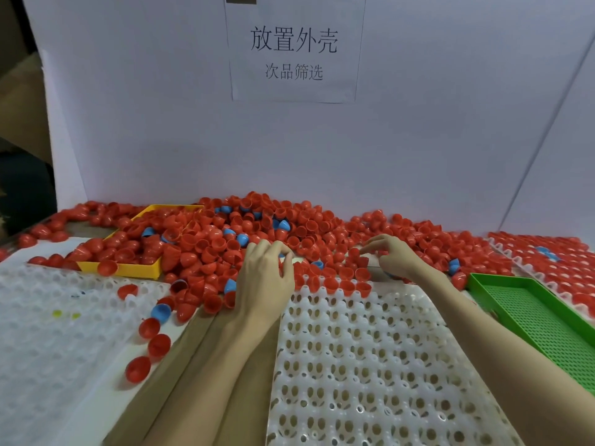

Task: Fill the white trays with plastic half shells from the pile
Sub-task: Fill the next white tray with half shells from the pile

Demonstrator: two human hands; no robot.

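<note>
A big pile of red half shells [225,239], with a few blue ones mixed in, covers the back of the table. The white tray [370,365] with empty cups lies in front of me. One row of red shells [341,286] sits along its far edge. My left hand [267,275] is at the tray's far left corner, its fingers curled round a red half shell [284,264]. Just past the tray's far edge, the fingertips of my right hand [394,257] pinch a red half shell [354,252]. A blue shell [391,275] shows under its palm.
A yellow tray [141,270] heaped with shells stands at the left. A second white tray [48,333] lies at the near left, a green perforated tray [531,320] on the right, and a filled white tray [560,262] beyond it. Loose shells [149,328] trail between the white trays. A white backboard with a paper sign rises behind.
</note>
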